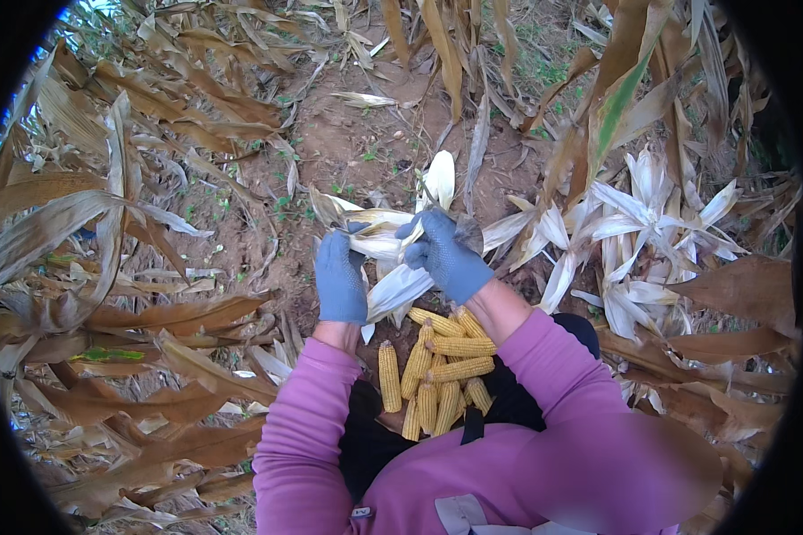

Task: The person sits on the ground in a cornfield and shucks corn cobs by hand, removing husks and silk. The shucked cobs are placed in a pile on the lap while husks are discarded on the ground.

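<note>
A dry, pale corn husk (378, 244) is stretched between my hands, some of its leaves spread open. My left hand (341, 277), in a grey-blue dotted glove, grips its left end. The matching gloved right hand (448, 257) pinches husk leaves at the other end, with a pale leaf (440, 177) standing up just beyond it. Whether an ear sits inside the husk cannot be seen. Below the hands, a broad husk leaf (398, 291) hangs down. Several bare yellow ears of corn (462, 346) lie piled between my legs, one ear (389, 378) upright-pointing at the pile's left side.
Peeled white husks (642, 227) lie heaped on the right. Dry brown corn leaves (187, 314) crowd the left side, and more dry leaves (445, 53) hang at the top. Reddish soil (348, 147) with small green weeds stretches ahead of me.
</note>
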`<act>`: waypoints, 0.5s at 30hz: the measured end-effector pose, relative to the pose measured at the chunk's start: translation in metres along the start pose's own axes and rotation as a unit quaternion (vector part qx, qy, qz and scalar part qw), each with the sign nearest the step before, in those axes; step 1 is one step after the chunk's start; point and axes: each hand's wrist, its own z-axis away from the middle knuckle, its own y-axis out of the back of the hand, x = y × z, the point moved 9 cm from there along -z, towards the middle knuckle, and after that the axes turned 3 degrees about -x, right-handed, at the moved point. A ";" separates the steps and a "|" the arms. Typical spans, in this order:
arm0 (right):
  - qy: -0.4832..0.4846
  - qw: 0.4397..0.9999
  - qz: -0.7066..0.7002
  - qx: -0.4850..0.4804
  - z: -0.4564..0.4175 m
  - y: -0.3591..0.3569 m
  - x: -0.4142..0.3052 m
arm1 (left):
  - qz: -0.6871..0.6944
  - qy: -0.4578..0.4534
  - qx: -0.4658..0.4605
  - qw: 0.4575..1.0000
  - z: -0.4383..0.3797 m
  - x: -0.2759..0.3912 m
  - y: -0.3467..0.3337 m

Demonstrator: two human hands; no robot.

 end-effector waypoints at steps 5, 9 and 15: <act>-0.028 0.895 0.421 -0.143 0.016 -0.020 -0.009 | 0.110 -0.066 0.130 0.983 -0.041 0.028 0.092; -0.075 0.654 0.730 -0.182 0.025 0.011 0.026 | 0.060 -0.060 0.169 0.982 -0.037 0.072 0.115; -0.153 0.634 0.730 -0.203 0.025 0.025 0.044 | 0.051 -0.124 0.183 0.974 -0.043 0.100 0.138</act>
